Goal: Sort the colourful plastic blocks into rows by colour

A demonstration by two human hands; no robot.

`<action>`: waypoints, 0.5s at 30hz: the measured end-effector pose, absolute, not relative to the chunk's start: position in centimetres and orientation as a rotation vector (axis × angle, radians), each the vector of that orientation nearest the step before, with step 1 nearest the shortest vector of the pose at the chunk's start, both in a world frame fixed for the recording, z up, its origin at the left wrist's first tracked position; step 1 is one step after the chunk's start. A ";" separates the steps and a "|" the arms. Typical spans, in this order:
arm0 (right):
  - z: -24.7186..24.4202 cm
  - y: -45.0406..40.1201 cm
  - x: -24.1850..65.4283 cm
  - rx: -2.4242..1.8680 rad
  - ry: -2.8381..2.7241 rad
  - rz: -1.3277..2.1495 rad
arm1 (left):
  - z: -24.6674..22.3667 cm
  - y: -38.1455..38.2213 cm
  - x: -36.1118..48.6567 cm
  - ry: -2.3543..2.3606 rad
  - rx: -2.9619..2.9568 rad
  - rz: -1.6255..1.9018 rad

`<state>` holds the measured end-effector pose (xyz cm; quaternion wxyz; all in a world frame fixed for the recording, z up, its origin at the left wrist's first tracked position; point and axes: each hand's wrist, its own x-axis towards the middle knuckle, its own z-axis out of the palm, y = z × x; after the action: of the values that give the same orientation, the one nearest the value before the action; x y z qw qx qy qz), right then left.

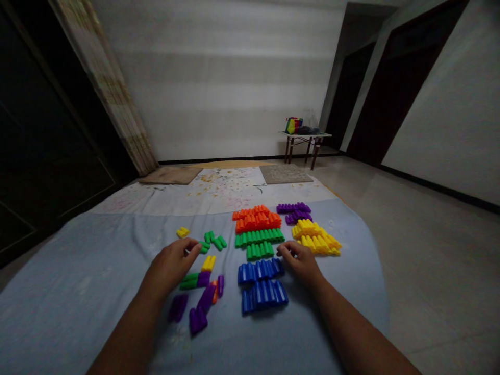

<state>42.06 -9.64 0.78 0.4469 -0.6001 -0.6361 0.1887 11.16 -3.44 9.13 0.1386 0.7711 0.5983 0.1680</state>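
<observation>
My left hand is closed in a pinch at a small green plastic block, with loose green blocks just beyond it. Nearer me lie scattered purple blocks, a yellow block and an orange block. My right hand has its fingers curled together beside the right end of the short green row; whatever they hold, if anything, is hidden. Blue rows lie below that hand's fingertips. Orange rows sit beyond the green ones.
Yellow rows and purple rows lie at the right. A pale blue cloth covers the rounded table. Two flat boards rest at its far side. Behind stands a small table with a colourful bag.
</observation>
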 end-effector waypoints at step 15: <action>0.2 -9.4 42.3 -1.531 -1.501 0.451 | 4.7 -2.5 12.9 1.854 2.185 0.150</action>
<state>42.34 -9.39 0.19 0.4578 -0.6213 -0.6091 0.1829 12.94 -2.48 4.73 0.1357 0.7543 0.6403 0.0517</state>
